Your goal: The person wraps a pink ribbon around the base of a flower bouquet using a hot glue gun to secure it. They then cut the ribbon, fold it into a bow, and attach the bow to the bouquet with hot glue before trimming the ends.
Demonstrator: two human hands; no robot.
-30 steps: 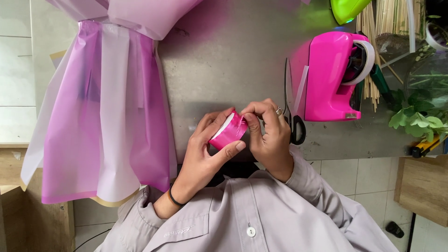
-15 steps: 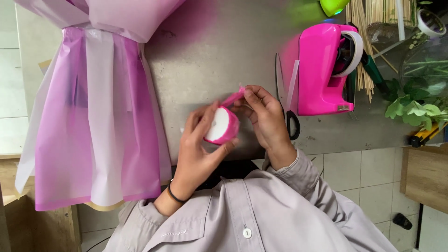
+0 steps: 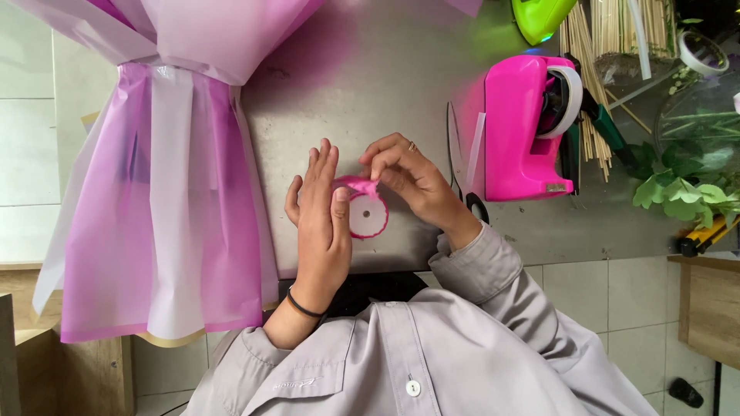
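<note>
My left hand (image 3: 320, 223), with a black band on its wrist, holds a small pink ribbon spool (image 3: 370, 218) against the grey metal tabletop (image 3: 370, 85). Its fingers are stretched out and its thumb lies over the spool's rim. My right hand (image 3: 412, 181), wearing a ring, pinches the loose pink ribbon end (image 3: 356, 183) just above the spool. The two hands are close together, almost touching at the ribbon.
A pink and white wrapped bouquet sleeve (image 3: 162, 192) hangs over the table's left edge. Scissors (image 3: 456, 154) lie beside my right hand, next to a pink tape dispenser (image 3: 520, 131). Bamboo sticks (image 3: 597, 46), a green object (image 3: 539, 15) and leaves (image 3: 678, 185) are further right.
The hands were clasped around the spool. Now the left fingers have straightened, the spool's flat face shows, and the right hand has drawn the ribbon end free.
</note>
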